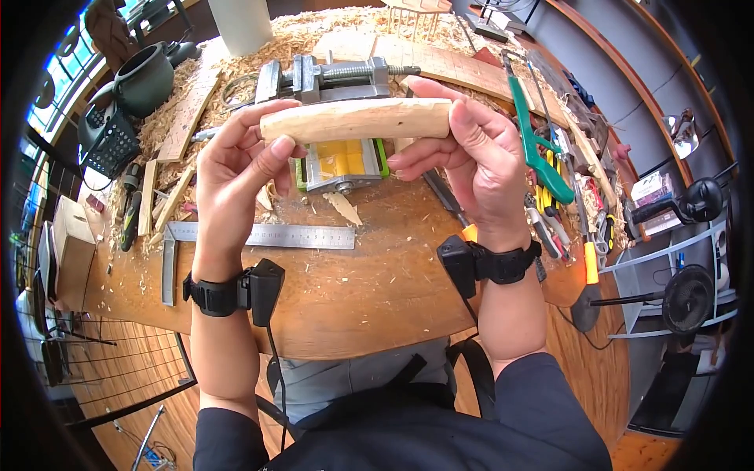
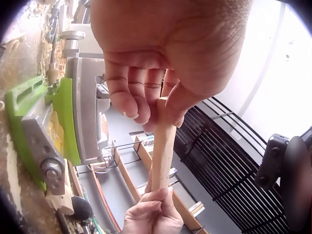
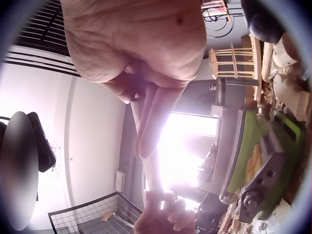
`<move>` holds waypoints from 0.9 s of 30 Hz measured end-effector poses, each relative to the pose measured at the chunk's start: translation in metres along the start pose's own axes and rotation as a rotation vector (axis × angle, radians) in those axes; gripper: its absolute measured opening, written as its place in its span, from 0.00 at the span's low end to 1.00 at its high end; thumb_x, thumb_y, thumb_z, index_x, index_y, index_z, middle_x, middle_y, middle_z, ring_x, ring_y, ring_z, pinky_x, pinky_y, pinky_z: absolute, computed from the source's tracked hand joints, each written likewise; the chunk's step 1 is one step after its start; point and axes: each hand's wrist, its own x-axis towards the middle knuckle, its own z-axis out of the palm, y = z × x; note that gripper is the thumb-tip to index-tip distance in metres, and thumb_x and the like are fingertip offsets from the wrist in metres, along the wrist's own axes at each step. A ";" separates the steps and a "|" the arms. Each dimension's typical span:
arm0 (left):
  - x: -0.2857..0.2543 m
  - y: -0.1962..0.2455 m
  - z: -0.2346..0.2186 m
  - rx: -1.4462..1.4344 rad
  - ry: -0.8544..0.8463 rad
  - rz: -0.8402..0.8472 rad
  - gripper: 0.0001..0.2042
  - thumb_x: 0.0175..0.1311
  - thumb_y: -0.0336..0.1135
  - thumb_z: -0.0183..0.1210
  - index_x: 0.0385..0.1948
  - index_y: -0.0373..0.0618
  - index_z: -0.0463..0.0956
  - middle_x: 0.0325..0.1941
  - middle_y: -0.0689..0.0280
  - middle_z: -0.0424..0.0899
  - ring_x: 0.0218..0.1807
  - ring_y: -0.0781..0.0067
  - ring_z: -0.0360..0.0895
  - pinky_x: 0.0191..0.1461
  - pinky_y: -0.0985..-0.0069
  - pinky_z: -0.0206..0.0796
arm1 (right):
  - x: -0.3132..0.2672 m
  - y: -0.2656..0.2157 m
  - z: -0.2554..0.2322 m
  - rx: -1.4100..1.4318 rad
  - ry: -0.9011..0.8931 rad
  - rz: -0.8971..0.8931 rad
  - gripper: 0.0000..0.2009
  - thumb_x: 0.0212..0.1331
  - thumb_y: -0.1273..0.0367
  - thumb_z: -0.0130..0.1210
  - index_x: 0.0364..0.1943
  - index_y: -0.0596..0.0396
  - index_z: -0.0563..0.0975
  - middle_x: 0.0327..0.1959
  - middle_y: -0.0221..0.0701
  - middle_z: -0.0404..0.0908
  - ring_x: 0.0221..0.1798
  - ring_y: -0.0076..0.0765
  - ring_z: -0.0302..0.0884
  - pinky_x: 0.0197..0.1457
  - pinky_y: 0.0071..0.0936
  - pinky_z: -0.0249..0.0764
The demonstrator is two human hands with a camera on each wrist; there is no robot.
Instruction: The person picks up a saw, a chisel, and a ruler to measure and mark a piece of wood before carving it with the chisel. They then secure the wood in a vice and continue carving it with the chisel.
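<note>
A pale, whittled length of wood [image 1: 357, 119] is held up level above the bench, with small facets and a dark speck on its surface. My left hand [image 1: 229, 169] pinches its left end between thumb and fingers. At the other end, my right hand [image 1: 493, 165] has its thumb on the near face and fingers behind, the lower ones loosely bent. The left wrist view shows the stick [image 2: 163, 151] running between both hands. Behind and below it stand a grey metal vise [image 1: 314, 78] and a green-and-yellow clamping tool [image 1: 343, 163].
A steel square [image 1: 298, 236] lies on the wooden bench [image 1: 377, 290] before me. Wood shavings and boards [image 1: 440, 67] cover the far side. On the right are a green-handled saw [image 1: 542, 161] and several hand tools; dark pots [image 1: 144, 81] stand on the left.
</note>
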 end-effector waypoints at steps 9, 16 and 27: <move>0.000 -0.002 0.001 -0.070 0.019 -0.003 0.19 0.66 0.29 0.60 0.57 0.35 0.72 0.32 0.63 0.84 0.24 0.85 0.73 0.29 0.87 0.65 | 0.000 0.001 -0.001 0.077 0.005 0.017 0.24 0.73 0.59 0.45 0.56 0.73 0.70 0.40 0.51 0.82 0.35 0.46 0.86 0.37 0.30 0.85; 0.000 -0.001 0.000 -0.049 0.013 -0.001 0.19 0.66 0.30 0.60 0.57 0.36 0.72 0.33 0.62 0.84 0.24 0.85 0.73 0.28 0.87 0.65 | 0.000 0.001 0.000 0.071 0.006 0.017 0.25 0.72 0.58 0.45 0.56 0.73 0.70 0.41 0.51 0.82 0.35 0.45 0.86 0.36 0.29 0.85; 0.000 -0.002 -0.001 -0.039 0.030 0.019 0.19 0.66 0.28 0.60 0.57 0.36 0.72 0.33 0.62 0.84 0.24 0.85 0.73 0.28 0.87 0.65 | -0.001 0.001 0.000 0.073 -0.004 0.005 0.24 0.73 0.60 0.45 0.56 0.72 0.70 0.41 0.51 0.83 0.36 0.44 0.86 0.37 0.28 0.84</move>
